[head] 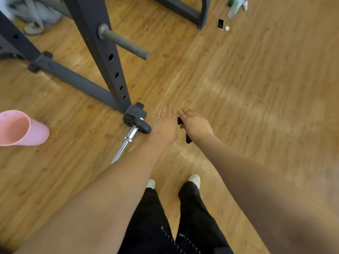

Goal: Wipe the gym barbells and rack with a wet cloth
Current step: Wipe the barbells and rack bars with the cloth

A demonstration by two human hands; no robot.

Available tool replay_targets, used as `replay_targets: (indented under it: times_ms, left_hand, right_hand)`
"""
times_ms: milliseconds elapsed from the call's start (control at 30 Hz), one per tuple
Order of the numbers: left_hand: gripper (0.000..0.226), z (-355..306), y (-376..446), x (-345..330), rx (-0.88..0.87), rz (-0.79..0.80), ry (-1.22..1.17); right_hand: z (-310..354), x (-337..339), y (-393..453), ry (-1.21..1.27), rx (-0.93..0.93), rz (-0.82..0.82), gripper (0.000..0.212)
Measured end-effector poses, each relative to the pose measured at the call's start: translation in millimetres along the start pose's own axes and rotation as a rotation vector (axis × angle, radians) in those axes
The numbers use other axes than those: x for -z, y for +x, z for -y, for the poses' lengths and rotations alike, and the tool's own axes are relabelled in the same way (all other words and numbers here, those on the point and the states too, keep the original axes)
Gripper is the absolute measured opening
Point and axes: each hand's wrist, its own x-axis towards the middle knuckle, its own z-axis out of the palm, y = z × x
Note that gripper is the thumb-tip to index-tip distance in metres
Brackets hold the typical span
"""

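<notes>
A barbell lies on the wooden floor, its chrome shaft (128, 138) running under my left forearm and its small black plate (139, 125) against the rack's foot. The dark grey rack upright (108, 57) has a row of holes and a grey peg (126, 43) sticking out. My left hand (165, 125) hovers just right of the plate, fingers straight and holding nothing. My right hand (195, 122) is beside it, back towards me. A dark cloth (188, 139) pokes out beneath its palm and wrist, held from below. The thumb is hidden.
A pink bucket (20, 128) stands at the left edge. A phone (220, 24), a small white cap (227, 28) and bottles (234, 6) lie on the floor at the top right. The rack's base bar (73, 77) crosses the left side. My feet (194, 180) are below the hands.
</notes>
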Motion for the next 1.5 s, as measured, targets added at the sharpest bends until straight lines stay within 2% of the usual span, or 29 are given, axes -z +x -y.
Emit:
replay_targets:
  times_ms: [167,333,433,567,733,967,1100,1267,1400,1500]
  left_hand:
    - [0.072,-21,49,26,0.135,-0.023,-0.073]
    - [0.075,-44,99,46,0.297,-0.038,-0.169]
    - [0.075,-59,121,54,0.387,-0.056,-0.251]
    - [0.075,-65,146,67,0.459,-0.048,-0.254]
    - [0.070,-42,186,88,0.564,-0.057,-0.323]
    - [0.068,-1,254,135,0.581,-0.084,-0.298]
    - [0.065,17,292,166,0.578,-0.136,-0.299]
    - [0.063,37,355,206,0.640,-0.117,-0.276]
    - [0.061,60,406,243,0.759,-0.176,-0.264]
    - [0.062,66,441,263,0.813,-0.147,-0.298]
  right_hand:
    - [-34,31,45,-0.067,0.112,0.028,0.085]
    - [-82,58,101,-0.160,0.240,0.003,0.067]
    - [-104,73,131,-0.170,0.313,0.014,0.068]
    - [-117,85,177,-0.192,0.385,-0.016,0.056]
    - [-105,101,231,-0.160,0.493,0.012,0.064]
    - [-106,146,312,-0.154,0.559,-0.006,0.071]
    - [-116,184,354,-0.141,0.596,-0.074,0.068]
    - [-134,229,426,-0.233,0.760,-0.141,0.051]
    - [-140,264,497,-0.328,0.878,-0.160,0.053]
    - [-143,289,538,-0.354,0.953,-0.182,0.052]
